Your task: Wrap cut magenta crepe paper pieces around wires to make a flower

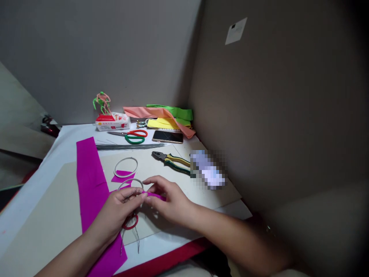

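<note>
Left hand (125,206) clamped on twisted wire (138,239); right hand (170,196) pinching narrow magenta strip (157,196), which sits between both hands. From strip: pliers (164,157) 1 o'clock, phone (167,137) 12.

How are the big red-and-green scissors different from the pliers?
The scissors have a red loop and a green loop; the pliers have long yellow-and-dark-green grips.
The scissors have thin, pointed blades; the pliers have a blunt nose.
The scissors lie farther back than the pliers.
Both have metal ends pointing left.
</note>
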`<act>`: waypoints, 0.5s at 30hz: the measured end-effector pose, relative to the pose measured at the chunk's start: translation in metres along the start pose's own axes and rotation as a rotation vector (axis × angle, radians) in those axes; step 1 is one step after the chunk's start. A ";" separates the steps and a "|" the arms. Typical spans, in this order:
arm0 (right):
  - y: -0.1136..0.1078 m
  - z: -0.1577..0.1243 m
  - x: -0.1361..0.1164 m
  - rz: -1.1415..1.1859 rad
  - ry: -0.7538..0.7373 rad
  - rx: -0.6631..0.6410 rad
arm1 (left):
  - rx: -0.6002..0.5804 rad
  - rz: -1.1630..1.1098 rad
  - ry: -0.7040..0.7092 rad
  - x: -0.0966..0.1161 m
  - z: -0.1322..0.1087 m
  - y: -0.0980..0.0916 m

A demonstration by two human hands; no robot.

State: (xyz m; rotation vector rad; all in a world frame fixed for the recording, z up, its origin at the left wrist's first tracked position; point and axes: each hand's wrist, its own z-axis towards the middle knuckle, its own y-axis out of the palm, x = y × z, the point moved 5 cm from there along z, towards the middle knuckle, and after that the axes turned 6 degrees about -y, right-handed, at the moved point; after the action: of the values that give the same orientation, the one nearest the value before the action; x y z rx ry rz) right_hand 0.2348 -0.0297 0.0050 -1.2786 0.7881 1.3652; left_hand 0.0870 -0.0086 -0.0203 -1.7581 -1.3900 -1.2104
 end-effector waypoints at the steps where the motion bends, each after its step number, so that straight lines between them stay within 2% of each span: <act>1: 0.001 0.000 0.007 0.051 0.016 0.038 | -0.003 0.006 -0.003 0.000 0.000 0.000; 6: 0.000 -0.003 0.022 0.147 0.091 0.050 | 0.019 0.079 -0.019 -0.002 0.000 0.001; 15: -0.003 -0.008 0.015 0.000 0.033 0.017 | 0.013 0.077 -0.069 -0.008 0.003 -0.004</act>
State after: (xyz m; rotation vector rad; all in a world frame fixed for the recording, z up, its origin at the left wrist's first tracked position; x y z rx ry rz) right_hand 0.2418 -0.0330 -0.0106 -1.2911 0.8212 1.3380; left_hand 0.0842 -0.0078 -0.0289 -1.8426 -1.3528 -1.1068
